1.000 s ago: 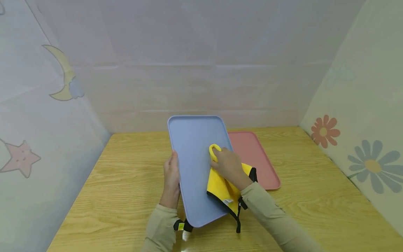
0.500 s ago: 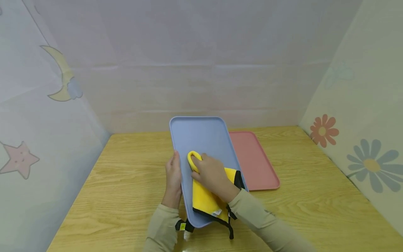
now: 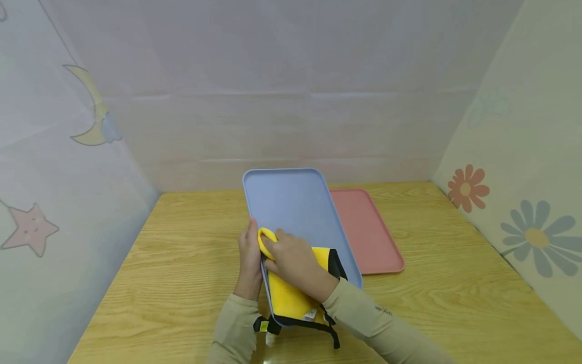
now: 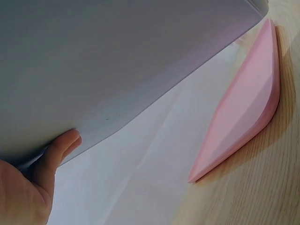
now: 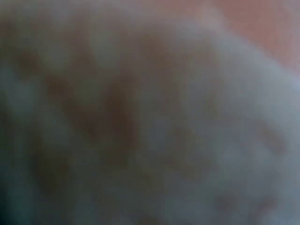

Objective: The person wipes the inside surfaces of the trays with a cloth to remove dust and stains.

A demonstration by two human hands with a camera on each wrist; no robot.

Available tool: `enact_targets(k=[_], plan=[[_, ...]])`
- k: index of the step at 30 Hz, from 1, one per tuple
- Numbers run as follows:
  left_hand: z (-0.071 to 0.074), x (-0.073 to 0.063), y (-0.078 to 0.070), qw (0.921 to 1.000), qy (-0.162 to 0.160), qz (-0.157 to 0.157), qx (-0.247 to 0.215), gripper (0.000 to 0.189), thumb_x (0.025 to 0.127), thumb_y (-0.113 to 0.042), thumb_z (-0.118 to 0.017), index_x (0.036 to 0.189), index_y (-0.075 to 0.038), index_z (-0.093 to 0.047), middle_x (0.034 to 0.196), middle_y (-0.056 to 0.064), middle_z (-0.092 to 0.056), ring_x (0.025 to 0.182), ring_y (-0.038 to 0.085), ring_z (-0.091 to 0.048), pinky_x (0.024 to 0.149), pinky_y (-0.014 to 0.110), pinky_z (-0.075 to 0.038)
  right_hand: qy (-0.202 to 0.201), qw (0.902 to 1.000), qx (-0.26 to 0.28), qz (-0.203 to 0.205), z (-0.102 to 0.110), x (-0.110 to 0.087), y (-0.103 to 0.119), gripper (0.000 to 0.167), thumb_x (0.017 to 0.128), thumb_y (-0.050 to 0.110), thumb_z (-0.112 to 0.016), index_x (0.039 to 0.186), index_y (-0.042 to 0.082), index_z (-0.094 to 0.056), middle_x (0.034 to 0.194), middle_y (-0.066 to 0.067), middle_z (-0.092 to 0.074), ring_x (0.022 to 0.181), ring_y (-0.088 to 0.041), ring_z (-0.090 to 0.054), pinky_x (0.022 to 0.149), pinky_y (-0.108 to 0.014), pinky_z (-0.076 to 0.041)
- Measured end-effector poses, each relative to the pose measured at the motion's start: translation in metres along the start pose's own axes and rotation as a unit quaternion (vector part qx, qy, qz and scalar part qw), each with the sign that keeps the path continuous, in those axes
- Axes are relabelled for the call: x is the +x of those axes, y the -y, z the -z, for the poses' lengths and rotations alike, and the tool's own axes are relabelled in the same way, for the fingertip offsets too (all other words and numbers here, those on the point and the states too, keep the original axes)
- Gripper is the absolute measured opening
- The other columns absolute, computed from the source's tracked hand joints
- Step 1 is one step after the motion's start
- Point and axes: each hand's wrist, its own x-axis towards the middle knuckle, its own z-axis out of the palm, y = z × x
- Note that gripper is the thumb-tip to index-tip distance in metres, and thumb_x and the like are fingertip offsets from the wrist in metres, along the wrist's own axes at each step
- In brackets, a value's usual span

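Observation:
A blue tray (image 3: 291, 202) is held up at a tilt over the table. My left hand (image 3: 249, 260) grips its left edge; in the left wrist view, fingers (image 4: 61, 145) lie against the tray's underside (image 4: 117, 70). With my right hand (image 3: 295, 263) I hold a yellow cloth (image 3: 286, 293) with black trim against the tray's face, near its left edge and close to the left hand. A fold of the cloth sticks out past the right fingertips, and its lower edge hangs over the tray's near end. The right wrist view is too blurred to read.
A pink tray (image 3: 366, 232) lies on the wooden table (image 3: 182, 263), partly behind the blue one. A pale wall (image 3: 291, 101) stands at the back, with printed sheets on both sides. A black strap with a yellow tag (image 3: 267, 325) shows by the left wrist.
My right hand has moved left and slightly down across the blue tray, drawing the yellow cloth from the right part to the left edge. The left hand and tray have hardly moved.

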Motion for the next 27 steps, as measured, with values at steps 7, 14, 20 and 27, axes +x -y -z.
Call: enact_targets(k=[7, 14, 20, 27], plan=[[0.000, -0.001, -0.002, 0.9999, 0.011, -0.003, 0.004, 0.040, 0.096, -0.038, -0.036, 0.073, -0.008, -0.050, 0.068, 0.001, -0.048, 0.061, 0.008, -0.048, 0.058, 0.019, -0.042, 0.013, 0.9996, -0.013, -0.022, 0.001, -0.003, -0.004, 0.036, 0.079, 0.027, -0.066, 0.112, 0.012, -0.062, 0.071, -0.006, -0.048, 0.050, -0.012, -0.037, 0.037, -0.021, -0.030], [0.002, -0.002, -0.004, 0.9997, 0.019, 0.004, 0.014, 0.046, 0.096, -0.040, -0.035, 0.107, -0.001, -0.056, 0.090, 0.004, -0.058, 0.080, 0.011, -0.056, 0.070, 0.025, -0.046, 0.047, 0.9961, 0.009, -0.074, 0.001, -0.007, -0.023, 0.039, 0.081, 0.025, -0.065, 0.117, 0.010, -0.059, 0.078, -0.008, -0.051, 0.052, -0.014, -0.039, 0.040, -0.023, -0.033], [0.003, -0.002, -0.006, 0.9997, 0.005, 0.019, 0.015, 0.042, 0.096, -0.038, -0.035, 0.101, -0.003, -0.058, 0.083, 0.005, -0.060, 0.073, 0.013, -0.058, 0.063, 0.026, -0.048, 0.061, 0.9913, 0.018, -0.116, 0.000, -0.014, -0.043, 0.039, 0.081, 0.022, -0.064, 0.118, 0.010, -0.058, 0.082, -0.011, -0.053, 0.051, -0.014, -0.038, 0.041, -0.023, -0.032], [0.003, 0.000, -0.008, 0.9998, -0.001, 0.015, 0.011, 0.038, 0.096, -0.036, -0.037, 0.090, -0.006, -0.059, 0.076, 0.003, -0.059, 0.065, 0.011, -0.056, 0.057, 0.024, -0.046, 0.088, 0.9810, -0.001, -0.173, -0.004, -0.024, -0.071, 0.038, 0.082, 0.024, -0.063, 0.117, 0.010, -0.059, 0.084, -0.013, -0.054, 0.050, -0.015, -0.038, 0.040, -0.022, -0.030]])
